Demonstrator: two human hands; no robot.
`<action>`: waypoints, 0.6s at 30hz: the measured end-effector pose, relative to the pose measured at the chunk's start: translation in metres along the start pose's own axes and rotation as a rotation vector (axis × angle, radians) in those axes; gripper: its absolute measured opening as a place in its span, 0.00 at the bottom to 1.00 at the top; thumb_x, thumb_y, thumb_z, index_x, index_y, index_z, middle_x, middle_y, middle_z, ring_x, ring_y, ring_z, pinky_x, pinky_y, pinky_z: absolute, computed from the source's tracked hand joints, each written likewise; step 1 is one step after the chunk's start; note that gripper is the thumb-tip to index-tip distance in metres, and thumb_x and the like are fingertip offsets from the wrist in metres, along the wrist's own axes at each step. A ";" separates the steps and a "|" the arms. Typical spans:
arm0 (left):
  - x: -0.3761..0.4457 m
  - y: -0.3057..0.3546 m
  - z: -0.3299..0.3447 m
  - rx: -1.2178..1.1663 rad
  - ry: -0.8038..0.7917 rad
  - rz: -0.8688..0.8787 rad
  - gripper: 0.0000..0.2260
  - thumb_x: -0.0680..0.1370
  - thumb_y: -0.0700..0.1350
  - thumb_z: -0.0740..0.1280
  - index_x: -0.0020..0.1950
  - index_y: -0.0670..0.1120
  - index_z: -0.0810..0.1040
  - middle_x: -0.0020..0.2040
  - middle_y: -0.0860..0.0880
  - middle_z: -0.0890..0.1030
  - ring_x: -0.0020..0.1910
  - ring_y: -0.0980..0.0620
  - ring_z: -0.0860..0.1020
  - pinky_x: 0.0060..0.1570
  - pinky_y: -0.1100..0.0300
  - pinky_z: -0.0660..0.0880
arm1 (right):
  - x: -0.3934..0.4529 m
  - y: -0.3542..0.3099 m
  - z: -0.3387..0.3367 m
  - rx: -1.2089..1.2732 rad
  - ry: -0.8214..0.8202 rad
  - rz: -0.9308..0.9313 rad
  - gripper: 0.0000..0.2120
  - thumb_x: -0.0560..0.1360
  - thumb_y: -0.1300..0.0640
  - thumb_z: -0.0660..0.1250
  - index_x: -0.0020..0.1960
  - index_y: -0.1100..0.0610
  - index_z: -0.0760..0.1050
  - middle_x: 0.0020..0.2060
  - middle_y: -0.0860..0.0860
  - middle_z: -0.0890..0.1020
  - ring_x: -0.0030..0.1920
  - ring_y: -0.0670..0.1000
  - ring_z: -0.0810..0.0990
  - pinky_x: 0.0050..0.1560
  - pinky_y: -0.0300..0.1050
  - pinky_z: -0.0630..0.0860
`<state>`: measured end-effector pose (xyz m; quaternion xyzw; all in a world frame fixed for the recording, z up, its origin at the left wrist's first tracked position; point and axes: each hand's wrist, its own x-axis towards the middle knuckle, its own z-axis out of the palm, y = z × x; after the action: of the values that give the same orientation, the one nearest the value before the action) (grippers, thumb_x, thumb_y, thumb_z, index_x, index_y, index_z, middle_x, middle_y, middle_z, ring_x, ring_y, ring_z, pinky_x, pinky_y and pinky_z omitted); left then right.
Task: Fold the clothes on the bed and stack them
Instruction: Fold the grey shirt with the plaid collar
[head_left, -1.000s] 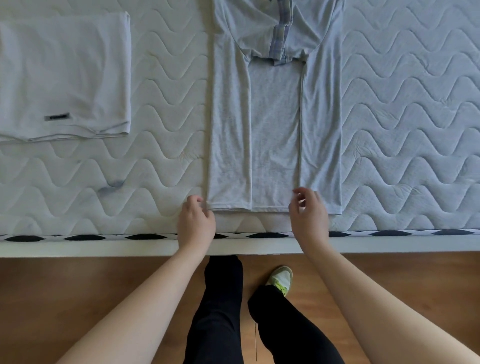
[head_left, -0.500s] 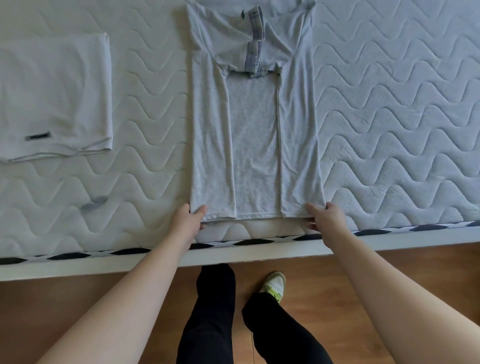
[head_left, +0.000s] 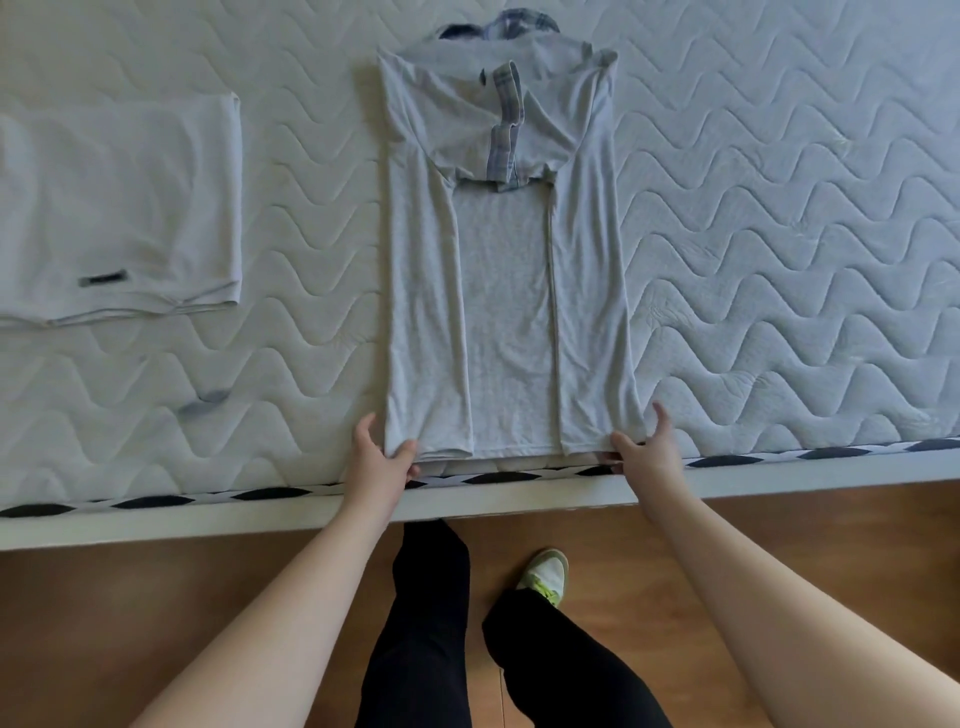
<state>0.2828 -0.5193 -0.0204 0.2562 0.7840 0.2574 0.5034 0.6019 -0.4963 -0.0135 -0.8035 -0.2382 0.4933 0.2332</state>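
Nearest, black trousers (head_left: 415, 623) and one white shoe with green laces (head_left: 545, 574) are seen over a brown wooden floor (head_left: 104, 623). Beyond these the white bed edge (head_left: 208, 525) is crossed by both forearms. The left hand (head_left: 376, 462) is placed at the near left corner of a grey shirt (head_left: 498, 312); the hem is pinched there between thumb on top and fingers tucked beneath, with one finger raised along the shirt's left side. The right hand (head_left: 647, 452) is set at the near right corner; the hem is gripped between thumb and lower fingers, forefinger lifted beside the shirt's right edge. The shirt is laid flat on the quilted mattress (head_left: 779, 260), lengthwise away from the person, hem close to the near edge, both long sides folded inward so that a narrower middle strip is left uncovered. At its far end the sleeves are folded across, and a plaid placket (head_left: 506, 119) and collar are noted. Well apart to the left, a folded white garment (head_left: 119, 208) with a small dark label is laid on the mattress; a faint dark stain (head_left: 202, 405) is marked nearer than it
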 end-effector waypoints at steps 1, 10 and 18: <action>-0.007 0.004 -0.002 -0.026 0.014 0.028 0.25 0.79 0.44 0.67 0.72 0.56 0.60 0.50 0.54 0.79 0.32 0.54 0.81 0.37 0.59 0.78 | -0.005 -0.002 -0.001 -0.061 0.005 -0.060 0.34 0.77 0.60 0.66 0.76 0.43 0.53 0.52 0.49 0.79 0.41 0.54 0.83 0.31 0.42 0.76; -0.038 0.034 -0.022 0.359 -0.207 0.219 0.20 0.75 0.39 0.67 0.61 0.61 0.76 0.50 0.49 0.73 0.31 0.55 0.72 0.32 0.68 0.71 | -0.032 -0.022 -0.027 -0.691 -0.266 -0.476 0.30 0.75 0.64 0.66 0.75 0.49 0.65 0.65 0.48 0.76 0.59 0.51 0.75 0.49 0.40 0.69; -0.053 0.033 -0.034 0.634 0.047 0.355 0.12 0.76 0.40 0.69 0.56 0.54 0.82 0.42 0.48 0.82 0.37 0.49 0.77 0.35 0.57 0.73 | -0.042 -0.025 -0.050 -0.778 0.093 -0.558 0.17 0.77 0.61 0.67 0.63 0.46 0.79 0.42 0.51 0.85 0.54 0.57 0.74 0.51 0.46 0.69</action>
<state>0.2753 -0.5350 0.0488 0.5255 0.7796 0.0909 0.3284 0.6263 -0.5095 0.0506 -0.7575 -0.6011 0.2497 0.0491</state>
